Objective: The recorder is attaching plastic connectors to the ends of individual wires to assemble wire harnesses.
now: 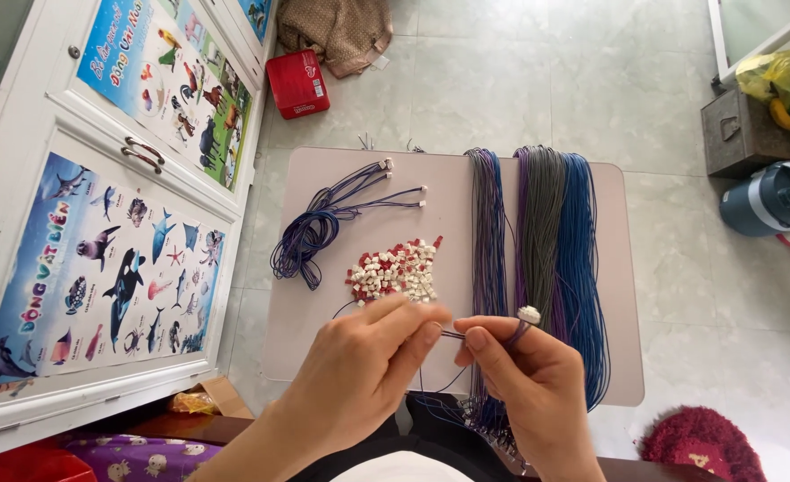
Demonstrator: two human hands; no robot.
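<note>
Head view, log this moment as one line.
left hand: pinching thin wires | right hand: holding white plug | table: plug pile, wire bundles

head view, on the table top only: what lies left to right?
Coiled bundle of finished blue-purple wires → pile of small white and red connectors → purple-blue wire bundle → grey wire bundle → blue wire bundle.
</note>
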